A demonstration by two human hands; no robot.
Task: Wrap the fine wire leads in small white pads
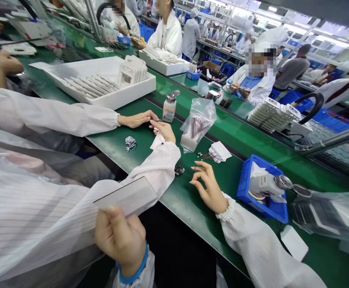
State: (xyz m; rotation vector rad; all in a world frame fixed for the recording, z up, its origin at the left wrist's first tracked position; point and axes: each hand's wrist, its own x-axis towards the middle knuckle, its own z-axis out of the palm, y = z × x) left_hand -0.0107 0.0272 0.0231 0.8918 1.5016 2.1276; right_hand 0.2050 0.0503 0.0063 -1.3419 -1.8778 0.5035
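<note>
Covering the table's edge behind the card — a co-worker's sleeve.

One held panel, two white trays

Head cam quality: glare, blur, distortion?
Head view: wide-angle stretch toward the edges, scene tilted; ceiling lights blown out at upper right; sheen on the clear bag beside the blue bin; left hand looks slightly soft, right hand fairly crisp.
</note>
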